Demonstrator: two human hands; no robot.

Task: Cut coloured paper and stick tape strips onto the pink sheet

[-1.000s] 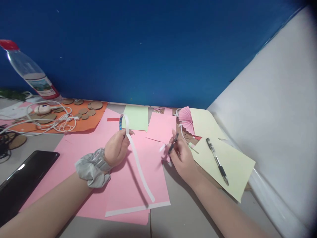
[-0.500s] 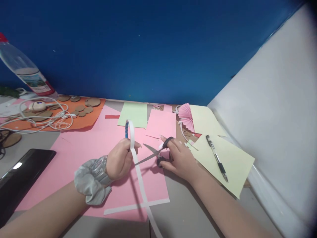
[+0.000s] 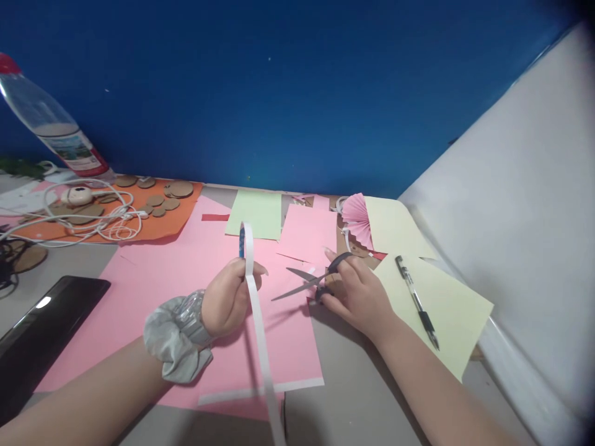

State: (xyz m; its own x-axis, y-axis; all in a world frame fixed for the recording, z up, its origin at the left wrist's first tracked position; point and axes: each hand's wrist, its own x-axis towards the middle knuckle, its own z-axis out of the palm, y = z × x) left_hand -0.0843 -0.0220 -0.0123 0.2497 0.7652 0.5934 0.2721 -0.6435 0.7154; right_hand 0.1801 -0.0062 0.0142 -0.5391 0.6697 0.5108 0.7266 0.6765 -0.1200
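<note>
White strip (image 3: 261,334) arches above the pinching left hand (image 3: 227,298) and hangs below it — right hand (image 3: 365,298) holding scissors (image 3: 318,280).

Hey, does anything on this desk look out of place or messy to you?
Yes, mildly: the white cord lies in loose, tangled loops over the orange paper and some brown pieces, at the far left. The bottle appears to lean, but that may be lens distortion.

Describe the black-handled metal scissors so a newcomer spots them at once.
Start from the large pink paper sheets below the blue wall. Over their right side, the right hand holds the black-handled metal scissors, pointing toward the left hand. Unlike those flat sheets, they show two spread grey blades.
</note>
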